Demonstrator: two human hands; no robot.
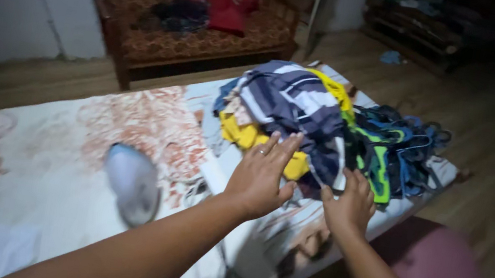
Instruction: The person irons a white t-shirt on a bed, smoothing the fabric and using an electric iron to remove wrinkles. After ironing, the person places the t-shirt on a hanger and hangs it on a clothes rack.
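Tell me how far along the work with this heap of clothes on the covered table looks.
Barely begun, it seems. Done: nothing folded or pressed shows on the white and red patterned table cover. In hand: left hand and right hand both reach into the crumpled multicoloured clothes pile. Left: seemingly the whole pile; the pale blue iron lies beside it, untouched.

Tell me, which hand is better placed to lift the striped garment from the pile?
Probably the left hand: its fingers already rest on the striped garment. The right hand sits lower, at the pile's front edge.
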